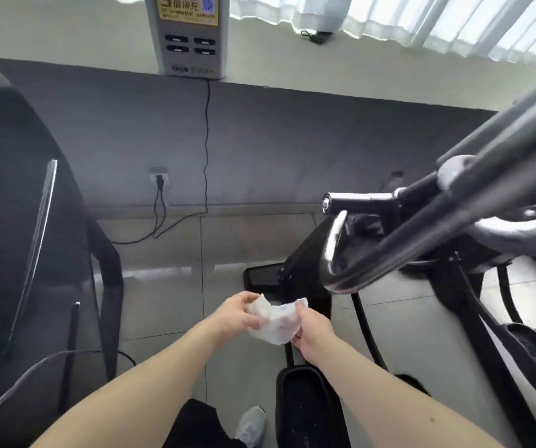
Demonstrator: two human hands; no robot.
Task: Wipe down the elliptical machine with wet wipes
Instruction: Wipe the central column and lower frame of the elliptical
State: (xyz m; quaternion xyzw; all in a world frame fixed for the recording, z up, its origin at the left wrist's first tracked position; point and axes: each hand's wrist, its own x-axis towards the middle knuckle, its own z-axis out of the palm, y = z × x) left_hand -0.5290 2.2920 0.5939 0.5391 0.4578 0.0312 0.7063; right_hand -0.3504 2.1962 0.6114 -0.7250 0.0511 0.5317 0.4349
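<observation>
A crumpled white wet wipe (276,321) is stretched between both hands at the lower centre of the head view. My left hand (236,313) pinches its left edge and my right hand (313,329) grips its right edge. The black elliptical machine (421,227) fills the right side, with a chrome-ended handlebar (354,202) pointing left above and to the right of my hands. A black foot pedal (305,405) lies just below my right forearm. The wipe is apart from the machine.
Another dark exercise machine (18,205) stands close on the left. A grey power-bank charging station (189,33) sits on the window ledge, its cable running down the wall. A wall socket (159,177) holds two plugs. Tiled floor (169,302) lies between the machines. My grey shoe (250,425) is at the bottom.
</observation>
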